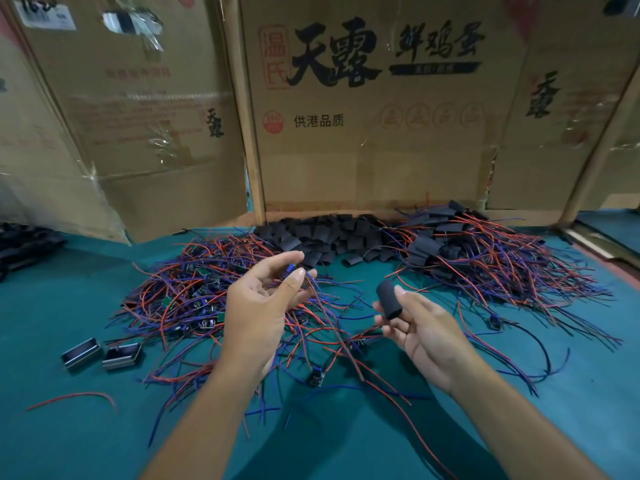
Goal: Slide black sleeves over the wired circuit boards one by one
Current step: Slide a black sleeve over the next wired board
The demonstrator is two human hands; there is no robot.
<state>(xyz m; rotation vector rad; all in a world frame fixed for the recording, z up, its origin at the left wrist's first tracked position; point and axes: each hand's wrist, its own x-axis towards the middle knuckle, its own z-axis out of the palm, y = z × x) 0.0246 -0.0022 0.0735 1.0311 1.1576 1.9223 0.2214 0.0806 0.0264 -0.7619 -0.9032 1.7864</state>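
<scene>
Right hand [426, 334] pinches one black sleeve [388, 298] between thumb and fingers, upright. Left hand [266, 306] pinches a small wired board [292, 270] at its fingertips, wires trailing down. Beyond the left grip: unsleeved board pile [194, 299]. Farther back: loose sleeves [332, 237], finished pile [467, 247].

Dim, flat indoor light, looks like it comes from overhead; colours muted. Soft shadows pool under both forearms at bottom centre of the green table mat [86, 427]. Tape on the cardboard boxes [363, 150] catches glare at upper left. Wide-angle bend at the frame edges, box seams lean outward. Centre fairly sharp, far left and right corners smeared. Slight motion blur on wires near the left hand [263, 306].
</scene>
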